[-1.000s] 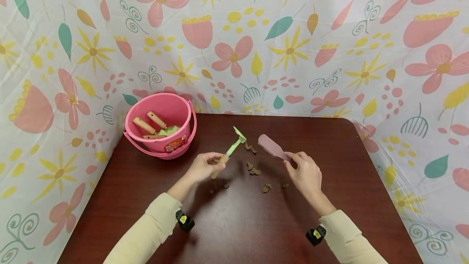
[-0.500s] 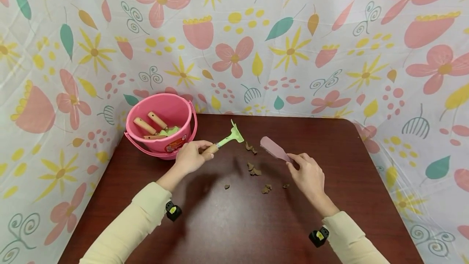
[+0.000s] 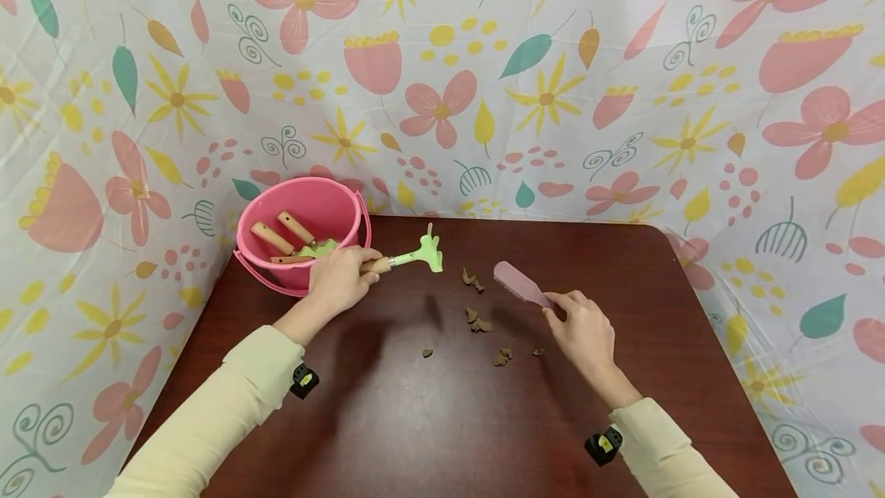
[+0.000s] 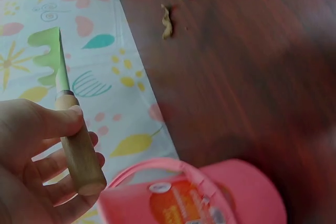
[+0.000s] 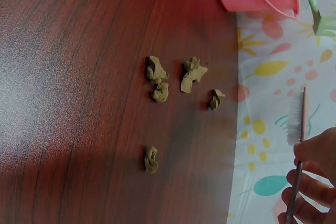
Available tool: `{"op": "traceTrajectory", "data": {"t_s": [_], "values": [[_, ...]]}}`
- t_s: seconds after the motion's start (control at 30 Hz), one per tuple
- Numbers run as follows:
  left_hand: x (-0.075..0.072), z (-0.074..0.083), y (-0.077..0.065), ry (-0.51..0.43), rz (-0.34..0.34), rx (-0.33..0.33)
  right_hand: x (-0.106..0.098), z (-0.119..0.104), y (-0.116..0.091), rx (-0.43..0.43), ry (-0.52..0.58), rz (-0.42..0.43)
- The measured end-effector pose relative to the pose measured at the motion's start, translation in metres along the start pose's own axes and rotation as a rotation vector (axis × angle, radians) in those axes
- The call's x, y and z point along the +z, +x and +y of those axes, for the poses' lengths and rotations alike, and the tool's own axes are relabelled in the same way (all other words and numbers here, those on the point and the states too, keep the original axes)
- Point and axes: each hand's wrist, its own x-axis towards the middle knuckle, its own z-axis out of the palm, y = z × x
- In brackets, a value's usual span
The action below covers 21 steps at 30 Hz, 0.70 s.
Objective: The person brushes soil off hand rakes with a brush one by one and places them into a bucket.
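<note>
My left hand [image 3: 337, 280] grips the wooden handle of a small green toy rake [image 3: 422, 252], its toothed head pointing right above the table. In the left wrist view the thumb lies along the handle and the fingers wrap beneath it. My right hand [image 3: 582, 333] pinches the handle of a pale pink brush [image 3: 518, 283]; its clear bristles show in the right wrist view. Several brown crumpled clumps [image 5: 194, 74] lie on the table between the hands, below the tools. A pink bucket [image 3: 314, 206] stands right behind my left hand, which overlaps its front in the head view.
Inside the bucket lean wooden-handled tools [image 3: 273, 239] with a green part showing. The bucket's pink handle [image 3: 369, 225] hangs down its side. A dark red-brown table [image 3: 470, 421] fills the foreground, and a floral cloth [image 3: 442, 44] hangs along its back and sides.
My left hand has moved left and up with the rake, toward the bucket, and the rake has turned from steeply slanted to nearly level. My right hand and the brush have shifted slightly right.
</note>
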Motion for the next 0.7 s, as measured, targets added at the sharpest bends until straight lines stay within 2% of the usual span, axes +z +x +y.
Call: {"op": "traceTrajectory", "data": {"t_s": [0.13, 0.33, 0.53, 0.7], "values": [[-0.01, -0.004, 0.005, 0.072, 0.018, 0.041, 0.001, 0.0, 0.0, 0.0, -0.002, -0.005], [-0.026, -0.013, 0.013, 0.14, 0.018, 0.026, 0.001, 0.001, -0.001, -0.005, -0.005, -0.004], [-0.043, -0.026, 0.021, 0.195, 0.014, -0.019, 0.001, 0.002, -0.001, 0.003, -0.004, 0.004], [-0.051, -0.037, 0.027, 0.2, -0.006, -0.078, 0.002, 0.002, 0.0, 0.009, 0.0, 0.0]]}}
